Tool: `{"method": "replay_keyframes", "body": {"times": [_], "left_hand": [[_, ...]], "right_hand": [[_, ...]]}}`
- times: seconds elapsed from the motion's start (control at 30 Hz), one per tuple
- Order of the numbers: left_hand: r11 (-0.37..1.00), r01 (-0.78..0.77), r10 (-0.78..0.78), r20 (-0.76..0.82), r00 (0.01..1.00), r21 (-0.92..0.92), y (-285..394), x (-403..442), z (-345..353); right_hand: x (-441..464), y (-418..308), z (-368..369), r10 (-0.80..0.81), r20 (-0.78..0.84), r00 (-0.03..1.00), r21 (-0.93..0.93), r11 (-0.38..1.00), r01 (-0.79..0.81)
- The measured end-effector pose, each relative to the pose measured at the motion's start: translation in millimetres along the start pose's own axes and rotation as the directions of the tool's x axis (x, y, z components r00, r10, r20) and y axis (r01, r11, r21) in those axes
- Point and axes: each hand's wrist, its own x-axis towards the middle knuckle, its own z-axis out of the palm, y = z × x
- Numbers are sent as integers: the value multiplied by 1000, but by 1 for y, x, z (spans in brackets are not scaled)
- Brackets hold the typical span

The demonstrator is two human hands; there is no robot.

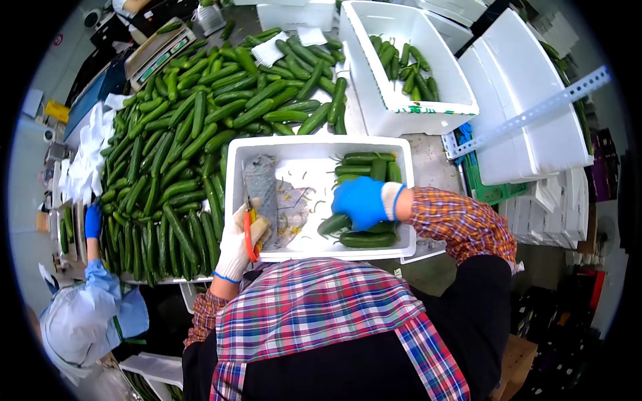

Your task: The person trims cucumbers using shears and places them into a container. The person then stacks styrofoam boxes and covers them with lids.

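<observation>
My left hand [237, 237], in a white glove, is closed around orange-handled scissors [250, 234] at the near left of a white foam box [321, 142]. My right hand [364, 202], in a blue-fronted glove, reaches into the right side of that box. Its fingers are curled over a cucumber [333, 224], whose end sticks out below them; the grip is partly hidden. Several cucumbers [366, 238] lie around this hand. A grey wrapped bundle [260, 187] rests along the box's left side, and small stem bits [302, 179] are scattered on its floor.
A large pile of cucumbers [180, 147] covers the table to the left and behind. Another foam box [428, 119] with cucumbers stands at the back right, beside upright foam boxes [515, 113] and a perforated metal bar [535, 110]. A co-worker's blue-gloved hand [93, 221] is at far left.
</observation>
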Motion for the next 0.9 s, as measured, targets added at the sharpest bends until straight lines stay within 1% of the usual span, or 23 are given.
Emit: {"method": "replay_keyframes", "body": {"times": [0.03,0.1,0.13,0.17,0.23,0.3,0.33,0.37,0.4,0.43,0.47,0.5,0.53,0.57,0.6,0.63,0.7,0.73,0.8,0.83,0.9], "left_hand": [[1000,6,-6,-14,1000,-1,0,2,1],[1000,14,-14,-13,1000,10,-1,3,0],[1000,11,-11,-20,1000,-6,-2,2,0],[1000,15,-15,-26,1000,-5,-3,3,0],[999,-32,33,-108,994,6,-8,5,-1],[997,-62,57,-133,990,-34,-11,4,-1],[992,-109,98,-160,982,-60,-13,4,-2],[984,-157,139,-190,972,-83,-14,4,-2],[981,-170,150,-191,970,-89,-12,2,0],[984,-177,168,-231,958,-20,-17,3,-2],[979,-202,197,-210,958,-5,-18,1,-3],[974,-226,223,-188,956,9,-20,0,-4],[972,-236,229,-181,957,-20,-21,-1,-4],[972,-236,226,-195,954,-24,-22,-1,-5],[970,-237,225,-177,958,-52,-22,-1,-5],[968,-239,225,-157,962,-79,-21,-1,-5],[967,-234,217,-161,963,-98,-20,-1,-4],[962,-247,227,-154,961,-120,-19,-1,-3],[954,-260,237,-153,959,-151,-19,0,-2],[955,-265,246,-146,958,-132,-20,1,-4],[956,-268,251,-144,957,-116,-21,1,-4]], "right_hand": [[-4,-2,-11,29,-19,999,25,999,-29],[-3,-4,-25,133,-120,984,98,988,-122],[-1,-8,-35,165,-180,970,177,975,-133],[4,-13,-47,200,-200,959,229,961,-153],[26,-11,-45,139,-398,907,203,977,-60],[56,-12,-47,138,-382,914,201,978,-64],[72,-11,-44,150,-345,926,248,967,-65],[88,-10,-35,139,-342,929,243,968,-55],[103,-9,-25,130,-390,912,237,971,-37],[114,-9,-19,120,-436,892,229,973,-19],[117,-14,-23,140,-404,904,253,967,-36],[121,-12,-20,125,-400,908,248,968,-24],[125,-6,-12,169,-485,858,455,886,83],[127,1,-4,236,-546,804,627,752,205],[128,11,-1,306,-486,819,793,547,267],[126,22,-1,342,-490,802,803,536,261],[97,14,-25,508,-266,819,885,465,-1],[95,24,-16,505,-264,822,884,468,-4],[98,44,10,493,-321,809,776,627,-75],[99,48,16,491,-317,812,773,630,-79],[100,49,21,550,-278,788,738,647,-191]]}}
